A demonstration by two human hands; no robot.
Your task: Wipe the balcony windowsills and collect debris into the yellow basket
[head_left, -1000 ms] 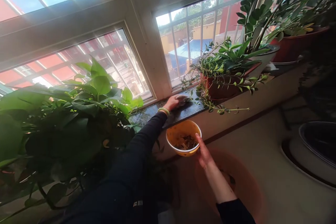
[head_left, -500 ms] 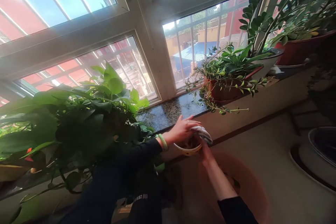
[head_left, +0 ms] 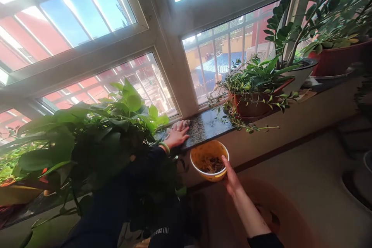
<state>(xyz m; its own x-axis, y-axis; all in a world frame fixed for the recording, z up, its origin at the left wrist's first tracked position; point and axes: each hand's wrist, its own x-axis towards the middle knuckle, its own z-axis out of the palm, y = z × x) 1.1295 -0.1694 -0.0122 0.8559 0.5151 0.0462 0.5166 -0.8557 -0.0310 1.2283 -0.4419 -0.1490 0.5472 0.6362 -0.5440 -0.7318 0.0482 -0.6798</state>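
Observation:
My left hand (head_left: 176, 135), with a green bangle at the wrist, presses a greyish cloth (head_left: 186, 123) onto the dark stone windowsill (head_left: 207, 126). The hand hides most of the cloth. A yellow bucket (head_left: 207, 151) with a white rim hangs just below the sill's front edge, tilted toward me. Dry brown leaves (head_left: 213, 165) lie in its bottom. My right hand (head_left: 231, 178) grips the bucket at its right side, thumb over the rim and fingers hidden underneath.
A dense leafy plant (head_left: 95, 135) crowds the sill on the left. Trailing greenery in a red pot (head_left: 252, 106) stands on the right, near a white pot (head_left: 299, 71) and another red pot (head_left: 334, 60). Below my right arm is a large orange-brown tub (head_left: 290, 217).
My left hand has carried the cloth from above the bucket, left onto the sill. The bucket's inside now shows, and my right hand has let go of the cloth, still holding the bucket.

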